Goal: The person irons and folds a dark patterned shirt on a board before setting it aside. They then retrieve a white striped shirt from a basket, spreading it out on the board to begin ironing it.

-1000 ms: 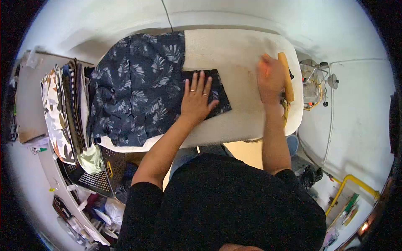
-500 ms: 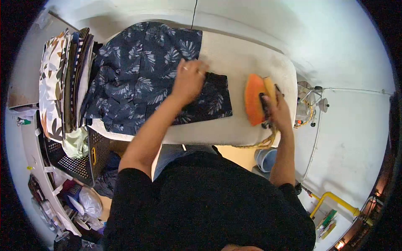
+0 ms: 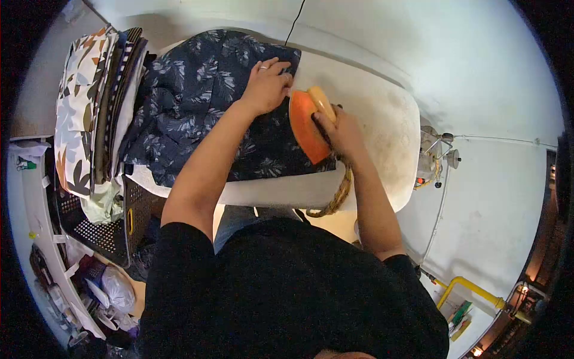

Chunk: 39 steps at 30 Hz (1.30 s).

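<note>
Dark leaf-patterned shorts (image 3: 206,102) lie spread on the pale ironing surface (image 3: 382,128). My left hand (image 3: 269,87) rests on the cloth near its upper right edge, fingers spread and slightly bent, with a ring on one finger. My right hand (image 3: 344,131) is wrapped round the handle of an orange iron (image 3: 308,128). The iron stands over the right end of the lower leg of the shorts, just below and right of my left hand. A braided cord (image 3: 339,194) hangs from the back of the iron.
A tall stack of folded clothes (image 3: 78,113) stands at the left end of the surface. Below it is a dark perforated basket (image 3: 104,233) with pale cloth inside. Metal equipment (image 3: 439,152) is beyond the right end. A yellow pipe (image 3: 478,288) runs at the lower right.
The iron in my right hand has moved left from the bare surface onto the leg of the shorts. My left hand has shifted slightly up, nearer the cloth's top edge.
</note>
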Motion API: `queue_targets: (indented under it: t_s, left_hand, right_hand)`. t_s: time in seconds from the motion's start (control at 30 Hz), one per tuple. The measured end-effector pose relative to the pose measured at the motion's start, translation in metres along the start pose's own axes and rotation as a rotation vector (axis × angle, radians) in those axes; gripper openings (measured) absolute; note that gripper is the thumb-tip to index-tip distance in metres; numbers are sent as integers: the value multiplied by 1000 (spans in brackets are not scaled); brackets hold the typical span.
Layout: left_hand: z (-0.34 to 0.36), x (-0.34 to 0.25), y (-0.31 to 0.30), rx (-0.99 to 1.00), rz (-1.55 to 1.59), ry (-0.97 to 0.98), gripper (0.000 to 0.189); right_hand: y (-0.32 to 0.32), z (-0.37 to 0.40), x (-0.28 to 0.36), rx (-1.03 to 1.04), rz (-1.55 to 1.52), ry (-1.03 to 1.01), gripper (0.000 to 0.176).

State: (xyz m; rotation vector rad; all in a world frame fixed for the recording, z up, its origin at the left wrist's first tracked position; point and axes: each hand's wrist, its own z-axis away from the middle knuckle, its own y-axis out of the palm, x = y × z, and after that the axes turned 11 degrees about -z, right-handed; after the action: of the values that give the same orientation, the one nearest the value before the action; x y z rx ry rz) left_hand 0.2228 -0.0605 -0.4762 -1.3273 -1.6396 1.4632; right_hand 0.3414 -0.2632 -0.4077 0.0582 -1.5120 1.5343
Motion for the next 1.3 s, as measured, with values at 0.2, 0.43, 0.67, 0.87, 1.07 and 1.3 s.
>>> queue_targets:
  t_s: [0.2,0.43,0.67,0.87,1.07,1.3]
  left_hand:
    - [82,18,-60,-361,307,-201,15]
    - [234,12,-102,-322,170,-569,9]
    - [272,-11,-88,28,-36,-540,34]
    - [282,-9,-72,59,148,-647,23]
    - [277,-3,-90,58,198,-624,16]
    - [251,-25,-110,-133,170,-602,17]
  right_hand:
    - [15,62,-5,92,-10,57,53]
    - [15,39,-2,86,9,81,64]
    - [-3,-18,-11,-77,70,-36,51]
    - [-2,74,-27,380,139,-196,53]
    - [48,84,60,603,278,-180,52]
    - [56,79,46,509,231,-146,53]
